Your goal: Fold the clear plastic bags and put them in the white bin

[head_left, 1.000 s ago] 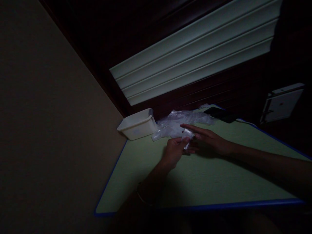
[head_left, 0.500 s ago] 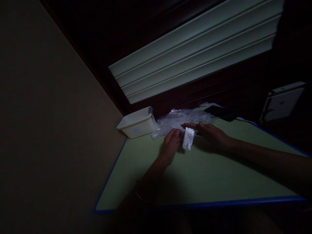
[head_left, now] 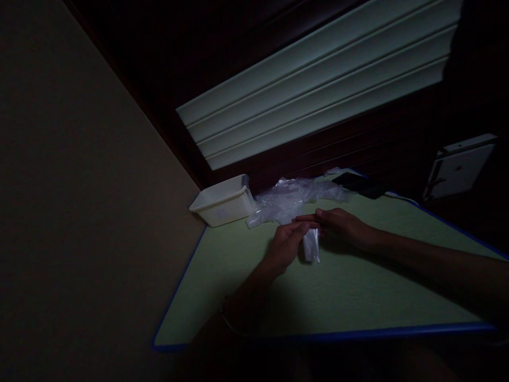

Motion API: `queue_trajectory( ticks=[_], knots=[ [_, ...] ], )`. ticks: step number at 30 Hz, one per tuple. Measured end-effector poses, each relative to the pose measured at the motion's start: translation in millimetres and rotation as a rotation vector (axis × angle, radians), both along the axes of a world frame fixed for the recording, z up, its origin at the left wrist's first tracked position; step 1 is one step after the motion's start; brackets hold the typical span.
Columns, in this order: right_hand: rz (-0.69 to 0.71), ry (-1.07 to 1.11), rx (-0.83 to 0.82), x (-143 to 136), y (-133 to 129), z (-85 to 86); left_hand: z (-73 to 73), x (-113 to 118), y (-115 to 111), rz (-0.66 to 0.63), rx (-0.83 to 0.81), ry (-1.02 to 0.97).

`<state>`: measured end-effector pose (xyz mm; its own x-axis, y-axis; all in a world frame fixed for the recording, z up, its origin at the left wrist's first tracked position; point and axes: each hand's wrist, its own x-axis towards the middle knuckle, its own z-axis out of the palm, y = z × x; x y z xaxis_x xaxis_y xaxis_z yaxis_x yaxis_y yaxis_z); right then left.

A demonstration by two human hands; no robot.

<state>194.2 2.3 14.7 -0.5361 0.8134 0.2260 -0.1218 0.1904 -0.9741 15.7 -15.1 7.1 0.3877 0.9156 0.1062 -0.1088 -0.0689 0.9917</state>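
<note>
On the far left was a brown wall (head_left: 99,212), and the room was dim. Next came a white box (head_left: 225,208), sitting in the back left corner of the counter (head_left: 358,297), close to the wall. It had a pale mark on its front. The counter was light green with a blue edge. A thin band (head_left: 234,325) went around the left wrist.

A heap of clear plastic (head_left: 288,197) lay just beside the box, spread along the back of the counter. In front of it, the left hand (head_left: 284,246) pinched the top of a shiny strip (head_left: 311,246) with its thumb and fingers. The strip was up above the middle of the counter, between the two hands, and its lower end hung down. Behind the counter, pale slats (head_left: 318,85) ran across a dark frame.

The right hand (head_left: 345,225) had its fingers out, with their tips by the top of the strip. I could not tell if it was gripping. Past it lay a flat black thing (head_left: 360,184), with a white cord (head_left: 401,199) near its right end. Last, on the far right, was a white panel (head_left: 461,170).
</note>
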Motion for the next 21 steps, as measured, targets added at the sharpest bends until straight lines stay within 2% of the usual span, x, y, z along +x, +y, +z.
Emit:
queue_trajectory(
  ticks=[10, 17, 21],
  knots=[
    [0.01, 0.136, -0.209, -1, 4, -1.1, -4.2, 0, 0, -0.074, -0.001, 0.011],
    [-0.076, 0.183, -0.107, 3, 14, -7.8, -4.1, -2, -1, -0.118, 0.006, 0.07],
    [-0.078, 0.228, -0.109, 4, 18, -8.7, -1.6, -2, -4, -0.132, -0.014, 0.074]
  ],
)
